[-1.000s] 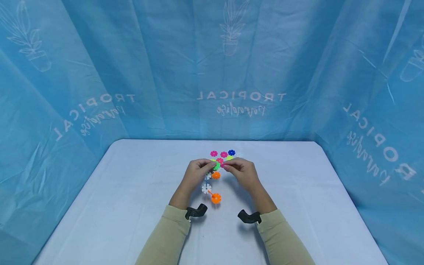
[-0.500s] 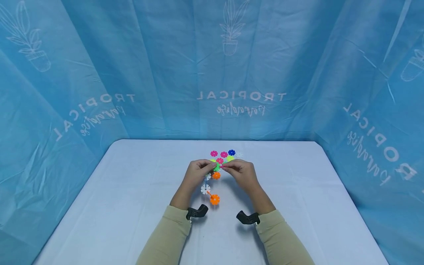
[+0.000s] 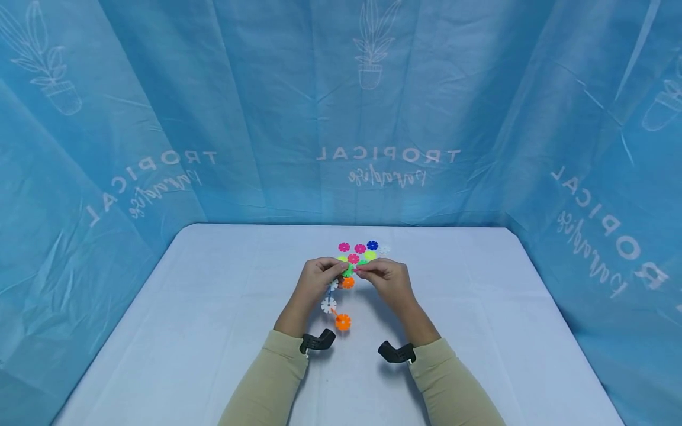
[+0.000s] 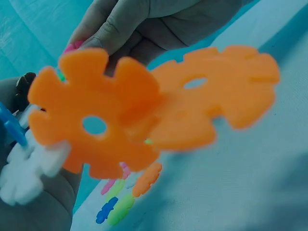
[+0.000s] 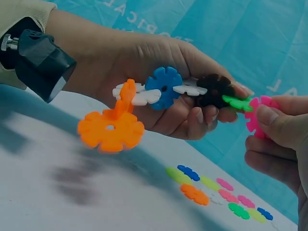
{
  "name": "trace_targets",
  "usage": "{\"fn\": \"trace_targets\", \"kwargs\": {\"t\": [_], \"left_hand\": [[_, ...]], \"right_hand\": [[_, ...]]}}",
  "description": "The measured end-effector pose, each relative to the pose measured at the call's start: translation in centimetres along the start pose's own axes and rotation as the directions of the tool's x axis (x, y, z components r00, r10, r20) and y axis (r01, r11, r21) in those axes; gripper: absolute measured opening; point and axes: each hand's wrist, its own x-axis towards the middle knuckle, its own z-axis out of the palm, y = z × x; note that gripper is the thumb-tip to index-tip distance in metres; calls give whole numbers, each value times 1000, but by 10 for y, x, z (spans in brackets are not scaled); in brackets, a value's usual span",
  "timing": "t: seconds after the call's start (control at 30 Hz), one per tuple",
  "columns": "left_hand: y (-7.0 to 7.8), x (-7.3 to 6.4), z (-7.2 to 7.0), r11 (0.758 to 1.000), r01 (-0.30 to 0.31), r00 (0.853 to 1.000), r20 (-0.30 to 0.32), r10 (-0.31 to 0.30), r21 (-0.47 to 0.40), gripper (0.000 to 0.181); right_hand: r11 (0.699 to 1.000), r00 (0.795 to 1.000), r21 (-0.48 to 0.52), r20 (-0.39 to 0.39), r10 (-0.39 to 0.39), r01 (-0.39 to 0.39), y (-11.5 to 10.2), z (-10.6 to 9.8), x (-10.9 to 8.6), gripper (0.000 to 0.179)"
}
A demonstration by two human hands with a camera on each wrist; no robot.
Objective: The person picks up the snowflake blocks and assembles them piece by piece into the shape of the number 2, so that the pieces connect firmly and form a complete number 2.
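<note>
My left hand [image 3: 321, 277] grips a chain of notched plastic snowflake discs near its far end, thumb and fingers around the black disc [image 5: 215, 90] and green disc [image 5: 237, 103]. From there the chain runs through white discs and a blue disc [image 5: 163, 88] to two orange discs [image 5: 110, 131], which hang above the table. My right hand [image 3: 390, 281] pinches a pink snowflake disc [image 5: 259, 115] between thumb and forefinger. The pink disc's edge meets the green disc's edge. Close in the left wrist view, the orange discs [image 4: 106, 115] cover part of the hands.
Loose snowflake discs lie on the white table [image 3: 453, 307] beyond the hands, among them a dark blue disc [image 3: 372, 245], a pink disc [image 3: 344, 247] and an orange disc [image 5: 194, 194]. A blue printed curtain [image 3: 266, 118] surrounds the table's back and sides.
My right hand has shifted slightly left with the pink disc, which now shows edge-on against the green one. The chain's hanging orange end has swung a little left and toward me.
</note>
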Motion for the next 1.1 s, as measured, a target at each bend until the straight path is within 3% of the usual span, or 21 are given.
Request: {"fn": "trace_targets", "kwargs": {"t": [0.2,0.43,0.7,1.1], "left_hand": [[10,-4,2,999,-37,999,5,37,-21,23],[-15,7,-3,1000,-1,999,46,3,-31,29],[-10,5,-7,1000,3,995,101,-6,26,29],[-7,5,-8,995,4,984,177,-21,98,36]], "right_hand": [[999,999,-18,-31,-33,32,-3,3,0,13],[1000,1000,-22,1,2,-2,-5,-1,0,15],[1000,1000,14,0,2,-2,-4,1,0,16],[992,998,-114,36,-56,60,-10,4,2,12]]}}
